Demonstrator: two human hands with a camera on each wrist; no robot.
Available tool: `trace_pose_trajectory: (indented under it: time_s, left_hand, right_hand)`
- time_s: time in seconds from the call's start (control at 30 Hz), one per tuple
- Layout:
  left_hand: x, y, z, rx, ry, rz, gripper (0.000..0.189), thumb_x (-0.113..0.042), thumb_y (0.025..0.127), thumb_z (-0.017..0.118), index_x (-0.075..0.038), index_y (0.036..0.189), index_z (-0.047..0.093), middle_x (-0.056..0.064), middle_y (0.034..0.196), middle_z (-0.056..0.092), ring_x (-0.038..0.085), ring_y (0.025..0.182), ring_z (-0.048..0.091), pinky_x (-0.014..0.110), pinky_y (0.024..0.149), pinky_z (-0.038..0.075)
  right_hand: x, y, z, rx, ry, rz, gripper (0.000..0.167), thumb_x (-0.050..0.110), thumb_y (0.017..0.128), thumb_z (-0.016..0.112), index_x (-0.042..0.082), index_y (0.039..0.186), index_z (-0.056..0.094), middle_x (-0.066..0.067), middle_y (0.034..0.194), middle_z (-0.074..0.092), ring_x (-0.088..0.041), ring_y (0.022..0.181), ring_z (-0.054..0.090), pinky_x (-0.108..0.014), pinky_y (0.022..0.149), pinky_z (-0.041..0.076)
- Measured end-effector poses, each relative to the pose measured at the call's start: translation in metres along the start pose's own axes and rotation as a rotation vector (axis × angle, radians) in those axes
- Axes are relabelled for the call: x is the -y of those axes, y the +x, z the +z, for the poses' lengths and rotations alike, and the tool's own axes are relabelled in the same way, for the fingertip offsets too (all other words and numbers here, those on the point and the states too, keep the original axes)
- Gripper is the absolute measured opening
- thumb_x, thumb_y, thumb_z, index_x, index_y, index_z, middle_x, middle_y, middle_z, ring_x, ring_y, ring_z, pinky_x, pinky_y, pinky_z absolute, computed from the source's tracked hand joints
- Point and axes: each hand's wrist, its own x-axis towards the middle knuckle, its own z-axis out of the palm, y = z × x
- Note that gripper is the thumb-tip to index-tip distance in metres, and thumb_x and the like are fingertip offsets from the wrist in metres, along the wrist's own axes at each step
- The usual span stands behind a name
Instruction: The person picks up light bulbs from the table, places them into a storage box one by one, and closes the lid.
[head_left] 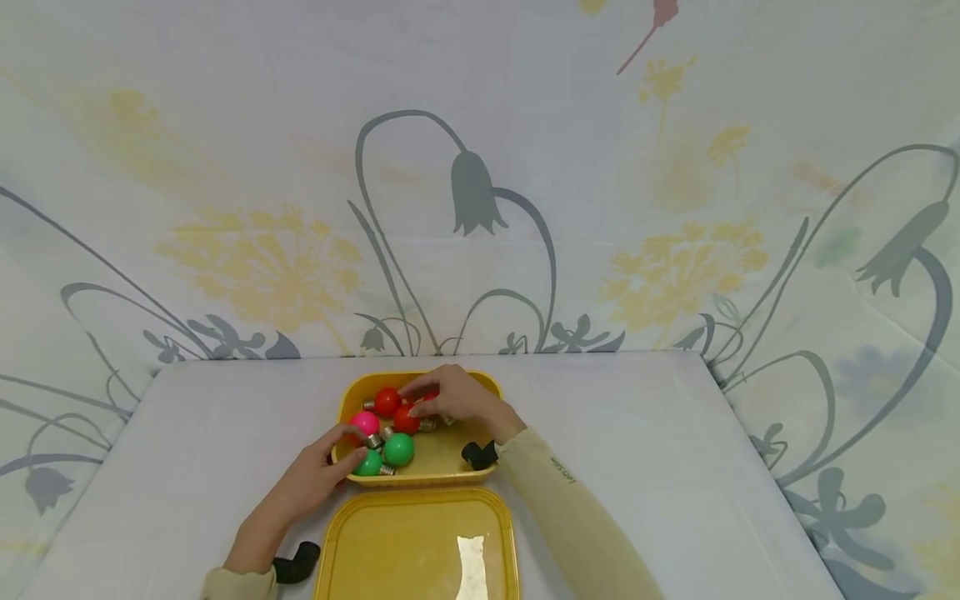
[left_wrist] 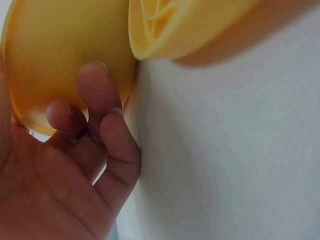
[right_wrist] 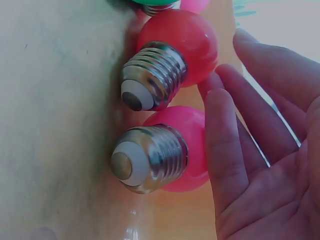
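Note:
In the head view a yellow tray [head_left: 457,477] holds several round light bulbs with metal screw bases. They include a pink bulb [head_left: 363,422], a red bulb [head_left: 406,418] and a green bulb [head_left: 398,449]. My left hand [head_left: 318,471] grips the tray's left side, its curled fingers [left_wrist: 120,140] against the outer wall in the left wrist view. Over the far part of the tray, my right hand [head_left: 461,396] reaches in with fingers spread. In the right wrist view its fairly straight fingers [right_wrist: 225,140] lie right at the glass of a red bulb [right_wrist: 197,45] and a pink one.
A second yellow tray [head_left: 412,542] lies upside down or as a lid just in front, near the lower edge. Black camera pieces [head_left: 297,563] sit at both wrists. A white cloth table [head_left: 637,467] spreads around, with a flowered curtain [head_left: 480,275] behind it.

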Motion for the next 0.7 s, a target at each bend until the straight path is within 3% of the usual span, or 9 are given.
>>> trace_pose_trajectory:
  time_s: [0.17, 0.43, 0.7]
  left_hand:
    - [-0.002, 0.0, 0.0, 0.005, 0.009, -0.027, 0.036, -0.038, 0.097, 0.064, -0.017, 0.126, 0.056, 0.005, 0.082, 0.053, 0.02, 0.076, 0.053, 0.034, 0.072, 0.046]
    - [-0.004, 0.001, -0.001, 0.019, 0.005, -0.017, 0.037, -0.038, 0.098, 0.064, -0.016, 0.126, 0.056, 0.006, 0.081, 0.055, 0.02, 0.067, 0.054, 0.034, 0.069, 0.045]
    - [-0.003, 0.001, -0.001, 0.024, 0.016, -0.025, 0.037, -0.038, 0.098, 0.064, -0.016, 0.126, 0.055, 0.006, 0.085, 0.056, 0.02, 0.069, 0.055, 0.035, 0.072, 0.045]
  right_hand:
    - [-0.001, 0.0, -0.001, -0.013, 0.045, -0.035, 0.03, 0.021, 0.088, 0.078, 0.013, 0.117, 0.075, 0.007, 0.109, 0.072, -0.006, 0.095, 0.062, -0.024, 0.081, 0.051]
    - [0.004, -0.003, -0.006, -0.032, 0.104, -0.047, 0.028, 0.017, 0.09, 0.076, 0.01, 0.117, 0.074, 0.006, 0.109, 0.073, -0.005, 0.098, 0.065, -0.024, 0.086, 0.051]
    - [0.008, -0.006, -0.012, -0.047, 0.088, -0.068, 0.027, 0.018, 0.091, 0.075, 0.01, 0.117, 0.075, 0.0, 0.111, 0.073, -0.007, 0.099, 0.066, -0.024, 0.088, 0.05]
